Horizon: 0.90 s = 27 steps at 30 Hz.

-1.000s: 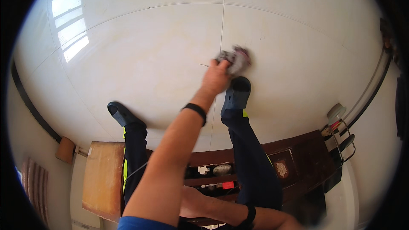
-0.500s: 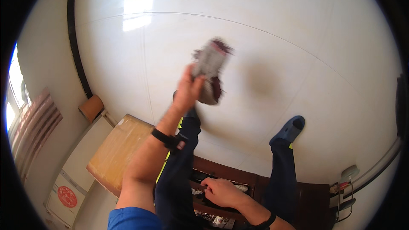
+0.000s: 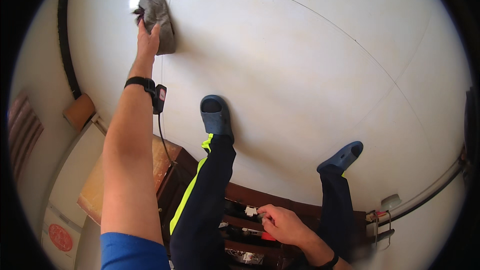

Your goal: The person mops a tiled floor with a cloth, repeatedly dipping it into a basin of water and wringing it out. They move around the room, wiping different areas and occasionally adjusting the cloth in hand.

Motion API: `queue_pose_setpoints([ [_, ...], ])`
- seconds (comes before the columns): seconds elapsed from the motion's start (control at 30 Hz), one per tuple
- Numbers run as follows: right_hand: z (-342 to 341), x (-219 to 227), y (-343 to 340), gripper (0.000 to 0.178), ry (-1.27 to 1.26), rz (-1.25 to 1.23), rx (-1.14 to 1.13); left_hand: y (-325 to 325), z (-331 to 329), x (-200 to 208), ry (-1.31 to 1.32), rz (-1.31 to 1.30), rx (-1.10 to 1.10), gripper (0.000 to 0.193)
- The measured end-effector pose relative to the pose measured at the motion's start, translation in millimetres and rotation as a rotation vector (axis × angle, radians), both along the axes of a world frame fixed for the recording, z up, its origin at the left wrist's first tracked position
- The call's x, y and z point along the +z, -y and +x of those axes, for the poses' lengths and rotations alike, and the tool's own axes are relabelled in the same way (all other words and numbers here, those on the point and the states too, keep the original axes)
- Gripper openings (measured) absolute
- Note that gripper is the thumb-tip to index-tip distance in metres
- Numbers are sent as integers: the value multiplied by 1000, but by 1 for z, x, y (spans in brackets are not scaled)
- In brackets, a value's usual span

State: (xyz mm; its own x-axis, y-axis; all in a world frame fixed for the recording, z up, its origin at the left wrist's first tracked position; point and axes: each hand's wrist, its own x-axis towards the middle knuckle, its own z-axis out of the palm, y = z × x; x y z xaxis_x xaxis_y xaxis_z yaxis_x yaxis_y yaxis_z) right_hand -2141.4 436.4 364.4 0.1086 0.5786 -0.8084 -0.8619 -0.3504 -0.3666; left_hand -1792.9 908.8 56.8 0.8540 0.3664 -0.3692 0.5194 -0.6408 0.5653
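Observation:
My left arm reaches out to the far left, and my left hand [image 3: 147, 42] grips a grey, fuzzy slipper-shaped thing [image 3: 162, 22] with dark maroon tufts at its side. It is low at the floor; whether it touches the floor, I cannot tell. My right hand [image 3: 285, 225] is closed with curled fingers at the dark brown wooden cabinet [image 3: 265, 199] near my legs. Its fingertips are beside a small white object [image 3: 251, 211], and what they hold, if anything, is hidden. A red item [image 3: 268, 236] lies just under that hand.
Blue-grey slippers are on both my feet, the left one [image 3: 217, 115] and the right one [image 3: 345, 156]. A worn wooden cabinet top [image 3: 92, 190] stands at left, near a brown bin-like object [image 3: 80, 111]. A metal rack [image 3: 384, 225] is at lower right. The floor [image 3: 300, 70] is pale tile.
My left hand has carried the grey fuzzy thing farther away and to the left. The view has shifted. My right hand stays at the cabinet, now beside a small white object.

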Motion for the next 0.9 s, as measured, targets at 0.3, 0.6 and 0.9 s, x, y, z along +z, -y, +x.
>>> queue_pose_setpoints([
  [0.3,-7,9,0,32,-4,66,-39,85,3,-25,-11,311,-285,78],
  [0.6,-26,29,49,32,-15,137,-168,402,-78,-6,104,170,-625,64],
  [0.9,-45,56,115,23,261,188,-474,675,-212,22,-121,-27,-942,54],
])
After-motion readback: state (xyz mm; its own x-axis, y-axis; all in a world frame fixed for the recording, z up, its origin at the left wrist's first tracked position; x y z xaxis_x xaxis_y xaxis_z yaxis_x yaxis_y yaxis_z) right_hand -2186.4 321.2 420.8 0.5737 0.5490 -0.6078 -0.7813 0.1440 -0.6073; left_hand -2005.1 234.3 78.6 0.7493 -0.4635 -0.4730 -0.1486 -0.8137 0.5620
